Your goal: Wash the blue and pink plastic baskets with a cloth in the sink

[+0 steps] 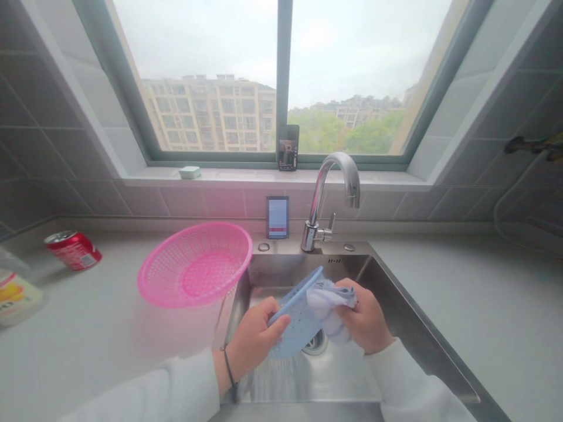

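Over the sink, my left hand grips the rim of a light blue perforated basket, thumb on the near side. The basket is tilted on its side. In my right hand is a bunched white cloth with grey at its folds, pressed against the basket's outer wall at the right. The cloth and my fingers hide part of that wall. Below the basket, the drain shows partly.
A pink colander stands left of the sink, overlapping its edge. Behind the sink rises a chrome faucet, with a phone-like screen beside it. A red can lies tilted at far left, near a bottle.
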Demonstrator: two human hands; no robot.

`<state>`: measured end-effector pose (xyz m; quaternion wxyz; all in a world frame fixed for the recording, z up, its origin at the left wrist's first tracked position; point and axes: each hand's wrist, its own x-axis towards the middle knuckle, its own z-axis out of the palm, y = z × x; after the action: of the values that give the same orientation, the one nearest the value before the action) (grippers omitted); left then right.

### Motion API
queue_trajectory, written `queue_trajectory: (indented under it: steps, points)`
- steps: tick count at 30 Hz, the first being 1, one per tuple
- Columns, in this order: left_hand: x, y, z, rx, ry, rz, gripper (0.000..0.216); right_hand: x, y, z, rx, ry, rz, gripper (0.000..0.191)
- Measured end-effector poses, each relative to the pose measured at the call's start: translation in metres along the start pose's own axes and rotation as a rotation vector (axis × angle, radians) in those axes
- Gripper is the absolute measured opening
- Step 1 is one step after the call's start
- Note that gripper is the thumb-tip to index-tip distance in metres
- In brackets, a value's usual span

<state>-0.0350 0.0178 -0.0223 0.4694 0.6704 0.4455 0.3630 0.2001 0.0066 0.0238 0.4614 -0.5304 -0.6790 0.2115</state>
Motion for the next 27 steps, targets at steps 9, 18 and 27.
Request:
queue_trajectory:
  steps: [9, 18, 27]
  points:
    - [0.001, 0.009, 0.001, -0.125, 0.005, -0.023, 0.066, 0.011, 0.010, -0.004, -0.089, 0.111, 0.150, 0.031]
    - [0.001, 0.001, 0.001, -0.154, 0.028, -0.029, 0.064, 0.003, -0.001, 0.006, -0.138, 0.127, 0.125, 0.027]
    - [0.005, -0.009, 0.000, -0.212, 0.060, -0.008, 0.062, 0.002, -0.009, 0.028, -0.259, -0.031, 0.028, 0.026]
